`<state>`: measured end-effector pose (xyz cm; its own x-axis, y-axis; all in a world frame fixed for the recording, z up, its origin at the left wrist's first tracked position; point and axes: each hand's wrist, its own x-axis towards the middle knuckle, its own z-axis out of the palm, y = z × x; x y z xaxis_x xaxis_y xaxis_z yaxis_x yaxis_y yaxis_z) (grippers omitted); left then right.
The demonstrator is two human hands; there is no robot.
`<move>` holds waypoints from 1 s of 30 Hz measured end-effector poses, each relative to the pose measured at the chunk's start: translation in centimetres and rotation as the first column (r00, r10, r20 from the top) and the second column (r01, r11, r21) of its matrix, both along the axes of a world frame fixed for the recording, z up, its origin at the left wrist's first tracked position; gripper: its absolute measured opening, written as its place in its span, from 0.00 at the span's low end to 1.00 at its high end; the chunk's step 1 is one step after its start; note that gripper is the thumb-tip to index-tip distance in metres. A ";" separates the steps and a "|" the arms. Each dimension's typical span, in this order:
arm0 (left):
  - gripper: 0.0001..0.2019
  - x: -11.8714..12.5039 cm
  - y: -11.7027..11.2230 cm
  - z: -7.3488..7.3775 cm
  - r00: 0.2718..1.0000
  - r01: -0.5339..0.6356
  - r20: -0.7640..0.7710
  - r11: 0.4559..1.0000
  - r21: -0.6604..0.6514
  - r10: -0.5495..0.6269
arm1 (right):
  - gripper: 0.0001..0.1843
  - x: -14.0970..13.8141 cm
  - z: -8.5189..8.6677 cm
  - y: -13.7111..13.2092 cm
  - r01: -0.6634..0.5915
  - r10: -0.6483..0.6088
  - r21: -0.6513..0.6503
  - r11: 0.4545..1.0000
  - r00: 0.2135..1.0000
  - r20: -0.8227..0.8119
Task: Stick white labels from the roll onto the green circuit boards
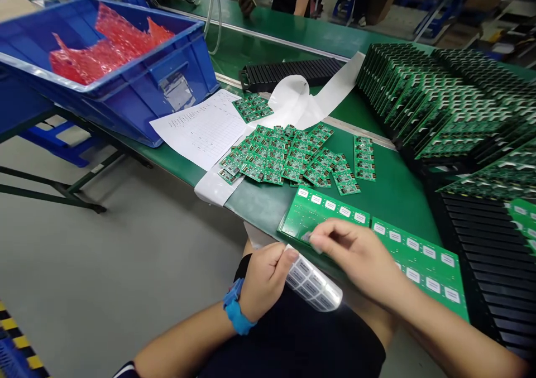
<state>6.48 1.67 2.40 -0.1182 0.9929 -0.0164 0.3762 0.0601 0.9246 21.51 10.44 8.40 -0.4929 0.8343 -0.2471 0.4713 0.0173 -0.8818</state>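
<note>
Plainly, the label sheet (pixel 312 282) curls — shiny, silvery, gridded.

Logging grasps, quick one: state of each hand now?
Left hand: closed, holding the label strip.
Right hand: closed, pinching what looks like a single label, blurred.

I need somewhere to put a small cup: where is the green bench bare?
The green tabletop is bare between the heap of small green circuit boards and the white-labelled green panels, and right of the lone green board strip, before the black slotted rack. Crowded: the heap itself, and the panels, with the bare right hand over them.
</note>
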 end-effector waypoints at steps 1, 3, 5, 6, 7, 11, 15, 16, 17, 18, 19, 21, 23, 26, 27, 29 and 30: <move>0.19 -0.2 -0.1 0.0 1.000 0.009 0.008 1.000 0.005 -0.009 | 0.10 0.2 0.0 0.6 0.057 -0.057 0.016 0.998 0.998 0.025; 0.15 -0.5 -0.2 0.0 0.999 0.026 0.036 1.000 0.016 -0.026 | 0.12 0.7 -0.3 1.9 0.087 -0.094 0.064 0.994 0.987 0.127; 0.14 -0.7 -0.2 0.1 0.998 0.030 0.048 0.999 0.026 -0.031 | 0.12 0.8 -0.7 2.8 0.001 -0.027 0.098 0.995 0.966 0.256; 0.14 -0.8 -0.2 0.2 0.999 0.026 0.043 0.999 0.030 -0.027 | 0.13 0.7 -1.0 3.1 -0.051 0.016 0.105 0.993 0.951 0.308; 0.13 -0.8 -0.2 0.2 0.999 0.021 0.037 0.999 0.031 -0.022 | 0.13 0.5 -1.3 3.3 -0.089 0.044 0.116 0.989 0.937 0.345; 0.13 -0.9 -0.2 0.0 0.999 0.016 0.030 1.000 0.019 -0.016 | 0.13 -0.3 -2.2 3.0 -0.148 0.064 0.179 0.973 0.913 0.404; 0.13 -0.9 -0.1 -0.1 0.999 0.019 0.037 1.000 0.007 -0.019 | 0.10 -0.5 -2.7 2.0 -0.241 0.065 0.308 0.921 0.872 0.486; 0.13 -1.0 -0.1 0.0 0.999 0.019 0.038 1.000 0.007 -0.020 | 0.10 -0.4 -2.7 1.8 -0.273 0.050 0.363 0.891 0.854 0.518; 0.12 -1.0 -0.1 0.0 0.999 0.020 0.038 1.000 0.007 -0.021 | 0.08 -0.3 -2.7 1.5 -0.299 0.019 0.427 0.853 0.837 0.548; 0.12 -1.0 -0.1 0.0 0.999 0.022 0.037 1.000 0.008 -0.022 | 0.07 -0.2 -2.6 1.4 -0.316 -0.023 0.491 0.812 0.823 0.568; 0.12 -1.0 -0.1 0.0 0.999 0.023 0.035 1.000 0.008 -0.023 | 0.07 -0.2 -2.4 1.3 -0.320 -0.067 0.546 0.775 0.817 0.573; 0.12 -1.1 -0.1 0.0 0.999 0.027 0.033 1.000 0.006 -0.027 | 0.12 -0.2 -2.0 1.5 -0.272 -0.103 0.600 0.752 0.851 0.516; 0.13 -1.1 -0.1 0.0 0.999 0.031 0.032 0.999 0.010 -0.032 | 0.15 -0.7 -1.7 2.2 -0.202 -0.024 0.530 0.823 0.922 0.387; 0.13 -1.1 -0.1 0.0 0.999 0.034 0.027 0.999 0.023 -0.034 | 0.13 -2.0 -1.6 3.2 -0.188 0.140 0.266 0.945 0.972 0.190; 0.13 -1.0 -0.2 0.0 0.999 0.033 0.023 0.999 0.026 -0.034 | 0.13 -2.5 -1.7 3.5 -0.194 0.162 0.200 0.960 0.973 0.164; 0.13 -1.0 -0.2 -0.1 0.999 0.034 0.018 0.999 0.028 -0.034 | 0.14 -3.2 -2.2 3.7 -0.191 0.167 0.146 0.971 0.972 0.165; 0.13 -1.0 -0.2 -0.1 0.999 0.035 0.017 0.999 0.029 -0.036 | 0.14 -3.5 -2.5 3.7 -0.190 0.162 0.151 0.970 0.970 0.179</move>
<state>5.46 1.48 2.28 -0.0829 0.9965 0.0101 0.3613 0.0206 0.9322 18.03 14.13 5.87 -0.5997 0.7742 -0.2023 0.5858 0.2524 -0.7702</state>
